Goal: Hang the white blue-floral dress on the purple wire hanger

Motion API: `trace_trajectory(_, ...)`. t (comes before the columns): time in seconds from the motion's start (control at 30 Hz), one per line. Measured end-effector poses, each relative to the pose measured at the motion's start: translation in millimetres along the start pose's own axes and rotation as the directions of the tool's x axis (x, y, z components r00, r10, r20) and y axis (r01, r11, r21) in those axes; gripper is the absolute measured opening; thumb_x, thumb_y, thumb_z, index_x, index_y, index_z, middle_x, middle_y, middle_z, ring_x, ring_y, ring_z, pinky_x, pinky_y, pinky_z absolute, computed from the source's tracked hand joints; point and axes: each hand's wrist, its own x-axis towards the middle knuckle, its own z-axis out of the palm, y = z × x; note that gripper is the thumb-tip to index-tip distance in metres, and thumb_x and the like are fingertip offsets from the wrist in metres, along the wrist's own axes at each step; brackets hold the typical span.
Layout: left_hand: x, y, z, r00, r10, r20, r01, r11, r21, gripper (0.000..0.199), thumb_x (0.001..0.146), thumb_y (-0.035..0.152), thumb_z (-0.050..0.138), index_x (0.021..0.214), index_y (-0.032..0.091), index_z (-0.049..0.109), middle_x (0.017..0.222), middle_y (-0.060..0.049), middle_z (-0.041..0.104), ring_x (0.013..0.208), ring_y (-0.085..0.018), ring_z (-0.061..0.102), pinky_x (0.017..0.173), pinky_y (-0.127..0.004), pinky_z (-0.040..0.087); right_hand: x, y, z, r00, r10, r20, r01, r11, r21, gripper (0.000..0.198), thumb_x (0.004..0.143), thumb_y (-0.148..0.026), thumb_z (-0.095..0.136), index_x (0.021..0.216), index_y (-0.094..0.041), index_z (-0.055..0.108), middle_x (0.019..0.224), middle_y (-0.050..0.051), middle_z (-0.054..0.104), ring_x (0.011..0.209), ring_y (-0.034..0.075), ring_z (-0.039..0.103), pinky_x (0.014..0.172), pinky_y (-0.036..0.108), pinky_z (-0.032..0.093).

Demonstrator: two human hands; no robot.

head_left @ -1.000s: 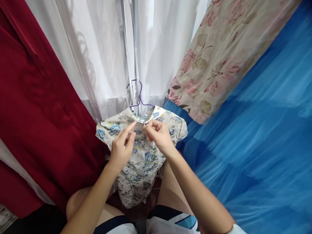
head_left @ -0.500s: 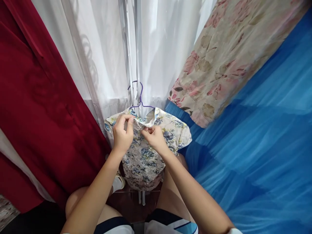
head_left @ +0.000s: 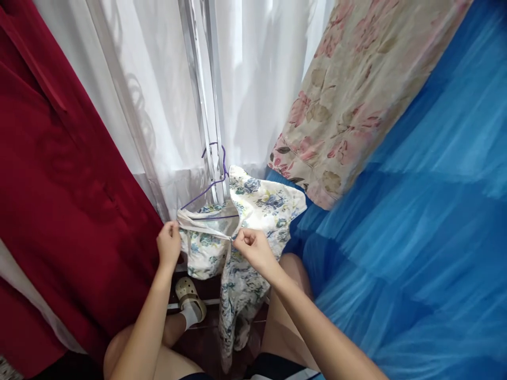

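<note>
Red cloth (head_left: 75, 211) and blue cloth (head_left: 404, 253) flank the floral garment (head_left: 271, 200).

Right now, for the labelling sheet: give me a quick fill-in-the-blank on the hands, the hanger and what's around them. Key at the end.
1. The left hand and right hand both pinch the floral garment; the one nearer the red cloth is the ____ one.
2. The hanger is coloured ____.
3. The ruffled fabric along the picture's right edge is ____.
4. The sock in the visible shoe is ____.

Missing words: left; purple; blue; white.
</note>
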Motion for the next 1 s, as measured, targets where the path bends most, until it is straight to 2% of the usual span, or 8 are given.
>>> trace_trajectory(0.17,-30,8,21,0.937,0.003,0.351,-0.009,1.0,0.016,0.026,0.089,0.032,0.046,0.081,0.017,0.065,0.078,-0.009,0.073,0.075,-0.023,0.068,0.068,-0.028,0.048,-7,47,-46,0.966,0.034,-0.254,-0.057,0.995,-0.082,0.026,0.07,-0.031,0.06,0.053,-0.021,0.043,0.047,-0.007,0.036,0.046,0.009,0.029,0.048,0.024,0.019)
trace_trajectory(0.3,-24,13,18,0.917,-0.099,0.385,0.059,0.992,0.114,0.017,0.081,0.029,0.054,0.076,0.018,0.066,0.083,-0.015,0.073,0.088,-0.031,0.069,0.075,-0.034,0.047,-22,64,-60,0.958,0.054,-0.28,-0.084,0.992,-0.095,0.028,0.072,-0.031,0.058,0.053,-0.022,0.04,0.048,-0.006,0.036,0.048,0.01,0.029,0.05,0.025,0.021)
trace_trajectory(0.47,-26,1,10,0.891,-0.201,0.407,0.146,0.976,0.163,0.008,0.067,0.021,0.062,0.059,0.019,0.06,0.076,-0.016,0.071,0.089,-0.036,0.068,0.077,-0.037,0.046,-29,60,-45,0.986,0.036,-0.161,-0.056,0.991,-0.118,0.026,0.072,-0.027,0.057,0.055,-0.022,0.039,0.051,-0.006,0.035,0.05,0.011,0.031,0.05,0.025,0.023)
trace_trajectory(0.67,-43,18,4,0.904,-0.072,0.42,0.142,0.98,-0.139,0.031,0.089,0.039,0.044,0.091,0.016,0.065,0.092,-0.01,0.071,0.086,-0.022,0.068,0.079,-0.031,0.052,-39,60,-30,0.992,0.067,-0.106,-0.077,0.992,-0.099,0.022,0.077,-0.025,0.056,0.058,-0.021,0.045,0.05,-0.005,0.041,0.047,0.011,0.036,0.049,0.025,0.027)
trace_trajectory(0.73,-49,43,0,0.926,0.033,0.375,0.108,0.932,-0.347,0.035,0.091,0.046,0.046,0.097,0.016,0.064,0.099,-0.009,0.07,0.092,-0.021,0.066,0.085,-0.031,0.051,-40,55,-26,0.999,0.049,-0.019,-0.05,0.998,-0.044,0.013,0.083,-0.031,0.056,0.081,-0.02,0.062,0.057,-0.003,0.053,0.055,0.015,0.049,0.054,0.026,0.036)
trace_trajectory(0.83,-58,85,-8,0.919,0.176,0.354,0.055,0.83,-0.555,0.028,0.091,0.043,0.056,0.098,0.017,0.065,0.097,-0.006,0.068,0.093,-0.019,0.062,0.088,-0.028,0.048,-24,48,-28,0.997,0.007,0.078,-0.005,1.0,-0.022,0.046,0.085,-0.036,0.06,0.128,-0.021,0.056,0.078,0.001,0.066,0.074,0.019,0.06,0.069,0.03,0.045)
trace_trajectory(0.9,-67,104,-9,0.894,0.219,0.39,0.059,0.806,-0.588,0.024,0.093,0.039,0.056,0.1,0.018,0.066,0.097,-0.005,0.067,0.094,-0.018,0.061,0.089,-0.027,0.047,-3,50,-40,0.998,0.06,0.018,-0.059,0.998,-0.014,0.059,0.081,-0.039,0.065,0.135,-0.02,0.051,0.085,0.003,0.069,0.073,0.019,0.061,0.067,0.03,0.047)
trace_trajectory(1.0,-81,111,-4,0.886,0.209,0.414,0.1,0.785,-0.612,0.025,0.094,0.038,0.056,0.1,0.017,0.066,0.099,-0.006,0.067,0.097,-0.019,0.061,0.092,-0.029,0.046,24,60,-65,0.96,0.213,-0.183,-0.21,0.977,0.039,0.053,0.078,-0.044,0.064,0.123,-0.017,0.058,0.08,0.005,0.069,0.058,0.017,0.058,0.053,0.028,0.044)
